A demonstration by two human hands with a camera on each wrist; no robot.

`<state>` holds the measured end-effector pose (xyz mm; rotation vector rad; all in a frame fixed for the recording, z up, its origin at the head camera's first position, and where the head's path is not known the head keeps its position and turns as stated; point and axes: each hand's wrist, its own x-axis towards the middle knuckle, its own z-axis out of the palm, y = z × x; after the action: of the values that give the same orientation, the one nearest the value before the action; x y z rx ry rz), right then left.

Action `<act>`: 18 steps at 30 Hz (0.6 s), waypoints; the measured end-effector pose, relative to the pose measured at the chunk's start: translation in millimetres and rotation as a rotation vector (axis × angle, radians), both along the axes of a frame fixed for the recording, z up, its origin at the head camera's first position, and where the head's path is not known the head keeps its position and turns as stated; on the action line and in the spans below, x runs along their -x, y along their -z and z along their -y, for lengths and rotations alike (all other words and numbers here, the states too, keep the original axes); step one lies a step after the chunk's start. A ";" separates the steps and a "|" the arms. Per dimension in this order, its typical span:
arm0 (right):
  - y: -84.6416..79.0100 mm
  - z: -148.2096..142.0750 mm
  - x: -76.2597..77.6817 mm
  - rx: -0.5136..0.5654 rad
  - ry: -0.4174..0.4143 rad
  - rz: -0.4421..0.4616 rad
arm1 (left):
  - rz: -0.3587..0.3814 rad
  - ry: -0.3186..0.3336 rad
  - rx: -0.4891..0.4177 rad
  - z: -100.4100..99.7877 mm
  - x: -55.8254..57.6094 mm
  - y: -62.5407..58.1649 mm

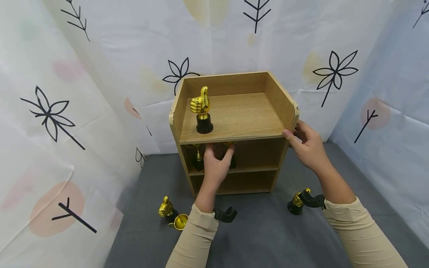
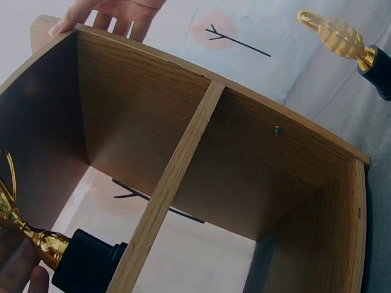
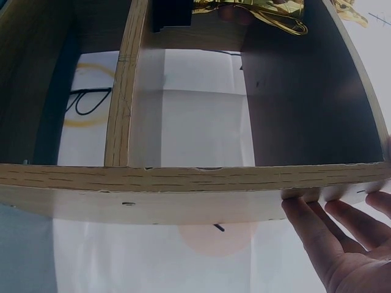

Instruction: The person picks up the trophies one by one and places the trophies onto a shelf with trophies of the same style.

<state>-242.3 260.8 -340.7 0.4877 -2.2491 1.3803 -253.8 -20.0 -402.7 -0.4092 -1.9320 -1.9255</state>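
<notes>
A wooden shelf unit (image 1: 231, 111) stands on the dark cloth. My left hand (image 1: 218, 165) reaches into its middle compartment and holds a gold trophy cup with a black base (image 2: 85, 262) by the stem, the base right at the shelf board. Another trophy cup (image 1: 198, 160) stands to the left of that hand, partly hidden. With my right hand (image 1: 308, 145) I grip the unit's right side panel, thumb at the front edge and fingers (image 3: 311, 229) against the outer face. A gold thumbs-up trophy (image 1: 202, 109) stands upright on the top shelf, toward the left.
On the grey cloth (image 1: 258, 230), a thumbs-up trophy (image 1: 167, 210) and a gold cup (image 1: 181, 222) are beside my left forearm. One more thumbs-up trophy (image 1: 295, 204) is near my right wrist. Patterned white curtains (image 1: 134, 56) hang behind and at both sides.
</notes>
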 end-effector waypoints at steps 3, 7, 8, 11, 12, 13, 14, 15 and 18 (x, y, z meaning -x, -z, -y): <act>-0.1 0.6 0.2 0.004 -0.002 -0.002 | 0.010 -0.016 0.034 2.1 -1.2 1.5; -0.4 1.0 0.0 0.008 -0.001 -0.005 | 0.022 -0.039 0.090 4.2 -5.2 3.3; -0.4 1.0 -0.2 0.010 -0.001 -0.004 | 0.025 -0.046 0.105 4.6 -6.7 3.6; 0.4 0.8 -0.8 0.016 -0.002 0.005 | 0.028 -0.053 0.139 5.4 -11.9 5.1; 0.7 0.8 -1.1 0.018 -0.002 0.009 | 0.031 -0.056 0.149 5.6 -13.8 5.6; 0.9 0.9 -1.2 0.018 -0.002 0.011 | 0.035 -0.059 0.154 5.8 -15.6 6.2; 1.2 0.9 -1.4 0.021 -0.003 0.018 | 0.039 -0.063 0.161 6.0 -17.5 6.7; 1.4 1.0 -1.4 0.023 -0.004 0.023 | 0.045 -0.066 0.167 6.2 -19.3 7.1; 1.1 1.1 -0.8 0.023 -0.004 0.031 | 0.064 -0.074 0.180 7.5 -23.5 6.4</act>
<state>-241.5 259.6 -341.8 0.4659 -2.2555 1.4233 -230.3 -27.5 -409.2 -0.3249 -2.1391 -1.7455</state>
